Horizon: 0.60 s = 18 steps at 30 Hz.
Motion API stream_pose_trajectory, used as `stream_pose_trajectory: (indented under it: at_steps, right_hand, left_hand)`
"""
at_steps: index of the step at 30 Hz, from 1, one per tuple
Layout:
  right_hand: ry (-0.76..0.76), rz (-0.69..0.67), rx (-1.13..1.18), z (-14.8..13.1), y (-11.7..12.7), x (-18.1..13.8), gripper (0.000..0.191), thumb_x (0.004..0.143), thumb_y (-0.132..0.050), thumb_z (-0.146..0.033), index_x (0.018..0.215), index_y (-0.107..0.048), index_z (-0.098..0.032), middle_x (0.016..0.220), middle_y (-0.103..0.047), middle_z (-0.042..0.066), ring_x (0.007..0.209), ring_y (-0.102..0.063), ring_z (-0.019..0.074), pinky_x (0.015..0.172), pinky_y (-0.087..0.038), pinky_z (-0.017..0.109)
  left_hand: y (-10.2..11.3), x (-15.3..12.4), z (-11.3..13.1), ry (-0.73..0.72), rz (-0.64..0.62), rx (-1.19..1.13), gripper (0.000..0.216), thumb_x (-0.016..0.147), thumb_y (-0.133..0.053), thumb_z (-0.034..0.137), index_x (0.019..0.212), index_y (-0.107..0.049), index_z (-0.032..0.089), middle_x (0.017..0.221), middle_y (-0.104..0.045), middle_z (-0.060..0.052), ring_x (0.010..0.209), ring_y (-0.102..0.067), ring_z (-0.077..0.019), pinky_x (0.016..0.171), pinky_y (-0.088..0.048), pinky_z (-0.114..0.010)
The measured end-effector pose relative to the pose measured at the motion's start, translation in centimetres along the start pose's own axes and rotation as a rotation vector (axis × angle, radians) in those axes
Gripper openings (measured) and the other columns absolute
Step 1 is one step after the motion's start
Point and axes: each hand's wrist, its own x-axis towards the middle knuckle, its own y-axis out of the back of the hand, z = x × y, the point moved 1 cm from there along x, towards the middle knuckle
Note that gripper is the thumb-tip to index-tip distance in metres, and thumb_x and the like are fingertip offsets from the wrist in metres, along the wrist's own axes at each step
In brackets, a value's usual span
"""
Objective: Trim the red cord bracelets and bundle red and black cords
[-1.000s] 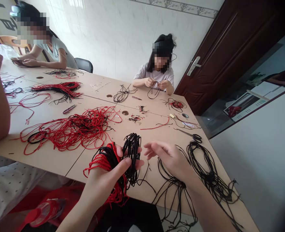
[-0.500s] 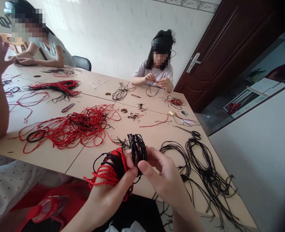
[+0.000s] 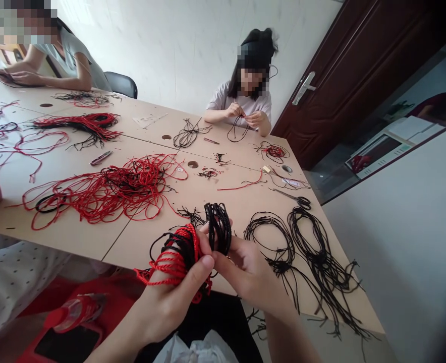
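A bundle of black braided cord loops [image 3: 220, 229] stands up between my two hands. My left hand [image 3: 185, 287] is closed, its thumb and fingers pinching the lower left side of these loops. Red twisted cords [image 3: 172, 269] and some black ones wrap around the back and fingers of that same hand. My right hand [image 3: 249, 272] has its fingers behind the black loops and its thumb in front, pressed close to my left thumb. Parts of the fingers of both hands are hidden behind the cords.
Tangled red and black cords [image 3: 124, 184] spread over the table at left. Black cord coils [image 3: 314, 242] and scissors [image 3: 298, 199] lie at right. Two people sit across the table handling cords. A bottle with a red cap [image 3: 69, 312] is below the table edge.
My right thumb has moved in against the black loops and my left thumb. A co-worker's raised hand has left the left edge. The view has shifted slightly.
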Motion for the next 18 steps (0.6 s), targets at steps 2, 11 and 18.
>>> stream_pose_trajectory:
  at_steps: [2, 11, 18]
  right_hand:
    - [-0.008, 0.019, -0.024, 0.1, -0.1, 0.0, 0.018, 0.095, -0.053, -0.032, 0.098, -0.067, -0.022, 0.075, -0.058, -0.001, 0.078, -0.055, 0.0154, 0.084, -0.047, 0.03]
    - [0.055, 0.109, -0.109, -0.2, 0.1, -0.6, 0.02, 0.098, -0.048, -0.031, 0.089, -0.063, -0.021, 0.08, -0.062, 0.001, 0.076, -0.059, 0.0126, 0.073, -0.049, 0.022]
    - [0.114, 0.035, -0.366, -0.7, 0.1, -0.9, 0.018, 0.096, -0.046, -0.024, 0.102, -0.063, -0.019, 0.088, -0.066, 0.004, 0.084, -0.063, 0.0155, 0.078, -0.05, 0.026]
  left_hand:
    - [-0.1, 0.2, 0.1, 0.011, -0.003, -0.043, 0.019, 0.087, -0.063, 0.042, 0.083, -0.066, 0.023, 0.075, -0.06, 0.001, 0.07, -0.055, -0.0152, 0.07, -0.05, -0.024]
    - [-0.5, 1.2, 0.2, 0.173, 0.208, -0.358, 0.015, 0.077, -0.071, 0.031, 0.077, -0.061, 0.019, 0.094, -0.074, -0.006, 0.099, -0.067, -0.0261, 0.09, -0.051, -0.034]
    - [-0.6, 1.9, -0.3, 0.276, 0.22, -0.285, 0.019, 0.069, -0.077, 0.032, 0.074, -0.069, 0.016, 0.065, -0.071, -0.002, 0.07, -0.07, -0.0226, 0.064, -0.054, -0.029]
